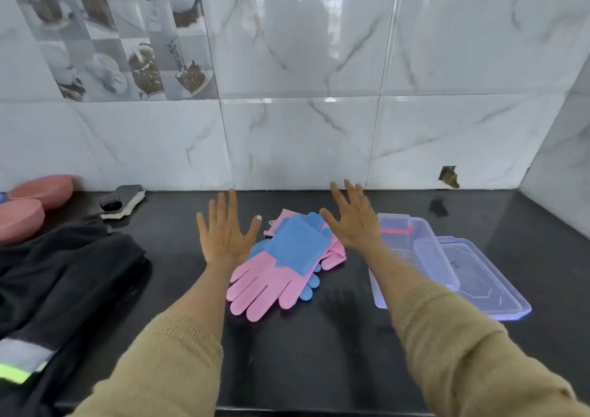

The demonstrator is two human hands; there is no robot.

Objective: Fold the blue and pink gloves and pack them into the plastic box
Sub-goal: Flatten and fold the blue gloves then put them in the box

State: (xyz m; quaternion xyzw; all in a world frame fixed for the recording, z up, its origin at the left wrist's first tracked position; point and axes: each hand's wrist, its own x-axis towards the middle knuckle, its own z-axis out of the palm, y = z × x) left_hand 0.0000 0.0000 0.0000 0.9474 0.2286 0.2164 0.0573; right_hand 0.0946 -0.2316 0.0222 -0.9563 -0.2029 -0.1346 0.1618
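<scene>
A heap of blue and pink gloves [284, 263] lies on the black counter [319, 352], pink fingers pointing toward me and a blue cuff on top. My left hand [223, 231] hovers just left of the heap, fingers spread, holding nothing. My right hand [354, 218] hovers at the heap's right edge, fingers spread as well. The clear plastic box [412, 247] stands to the right of the gloves, partly hidden by my right forearm. Its clear lid [479, 276] lies against it on the right.
A black garment with a reflective stripe [60, 276] covers the counter's left side. Two pink bowls [28, 206] and a dark sponge-like object [123, 201] sit at the back left. A tiled wall [303, 129] closes the back and the right.
</scene>
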